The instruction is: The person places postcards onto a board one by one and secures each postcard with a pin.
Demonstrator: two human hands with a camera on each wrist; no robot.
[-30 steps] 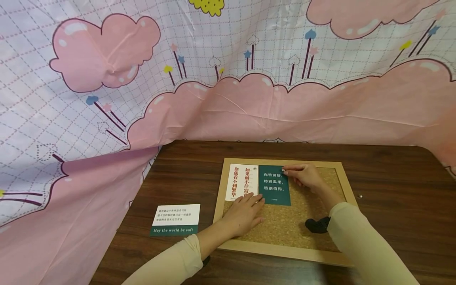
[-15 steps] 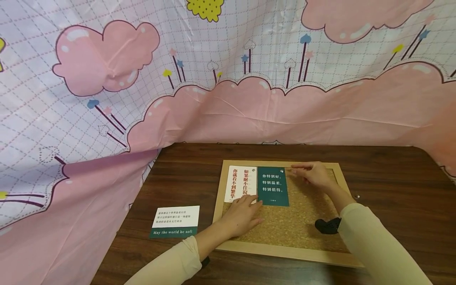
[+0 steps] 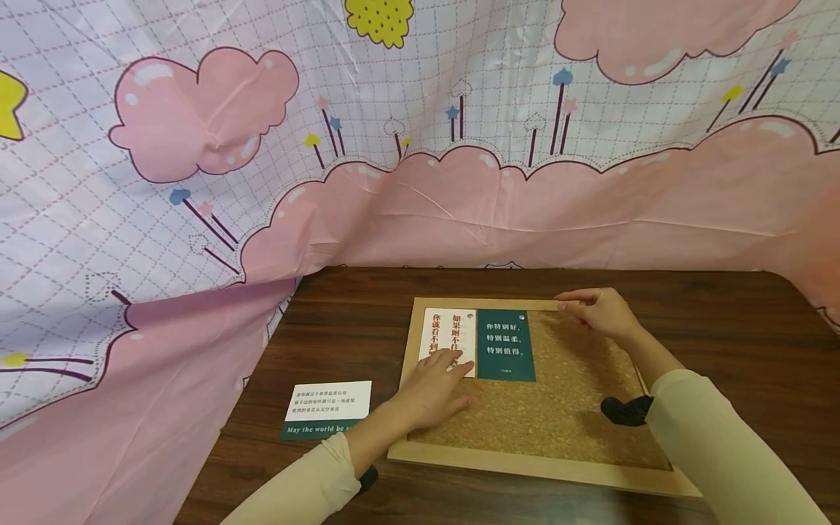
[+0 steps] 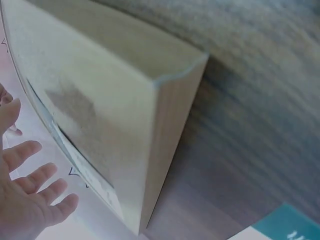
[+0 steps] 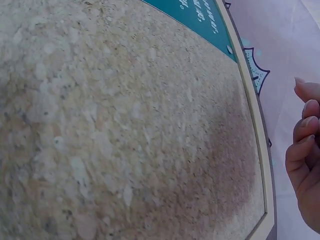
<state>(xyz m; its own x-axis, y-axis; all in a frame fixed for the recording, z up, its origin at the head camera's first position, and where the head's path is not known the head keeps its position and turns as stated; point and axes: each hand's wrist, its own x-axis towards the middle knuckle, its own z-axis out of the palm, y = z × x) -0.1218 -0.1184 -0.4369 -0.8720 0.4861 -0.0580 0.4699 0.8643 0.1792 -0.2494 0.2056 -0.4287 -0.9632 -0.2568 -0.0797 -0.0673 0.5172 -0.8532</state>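
Note:
A wood-framed cork board [image 3: 525,423] lies on the table. At its upper left sit a white card with red characters [image 3: 429,339] and, beside it, a green card [image 3: 505,357], each with a small pin near its top right corner. My left hand [image 3: 436,390] is over the white card's lower part, fingers spread; in the left wrist view the hand [image 4: 30,200] looks raised off the board. Near the board's top edge, right of the green card, is my right hand [image 3: 607,317], fingers loosely bent and no object visible in them. The right wrist view shows this hand [image 5: 307,145] too.
A white and green card [image 3: 331,401] lies on the dark wooden table [image 3: 341,313] left of the board, partly behind my left forearm. A pink patterned cloth [image 3: 525,219] hangs behind the table. A black strap [image 3: 626,410] is at my right wrist.
My right hand has moved from the green card's top corner to the right, leaving a pin visible there. My left hand has shifted slightly left and lifted off the green card's edge.

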